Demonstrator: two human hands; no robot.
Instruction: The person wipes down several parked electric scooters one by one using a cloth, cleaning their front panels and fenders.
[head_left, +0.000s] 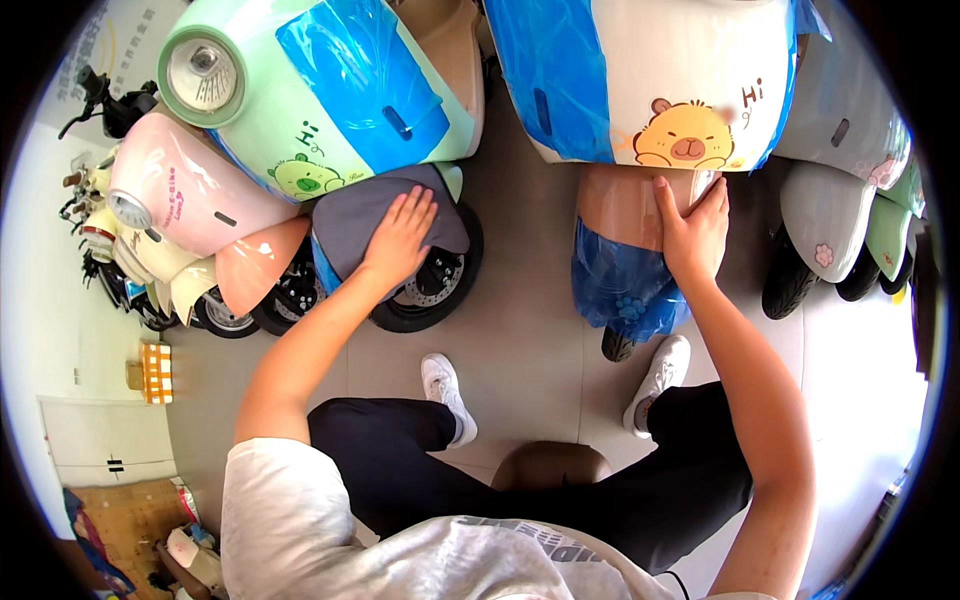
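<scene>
My left hand (399, 238) lies flat, palm down, on a dark grey cloth (345, 217). The cloth is draped over the front fender of a mint-green electric scooter (255, 142), just above its front wheel (442, 289). Blue film covers part of that scooter's front panel. On a second scooter (697, 60), white with a capybara sticker, my right hand (696, 236) rests against the side of the glossy peach-coloured front fender (619, 195), thumb apart from the fingers. Crinkled blue film (626, 277) wraps the lower part of this fender.
A pink scooter (187, 180) and several others line the left. Grey scooters (825, 202) stand at the right. Behind my knees is a brown stool (551, 465). An orange-and-white box (157, 373) stands by the left wall, with cardboard (124, 517) lower down. Grey tiles (517, 322) form the floor.
</scene>
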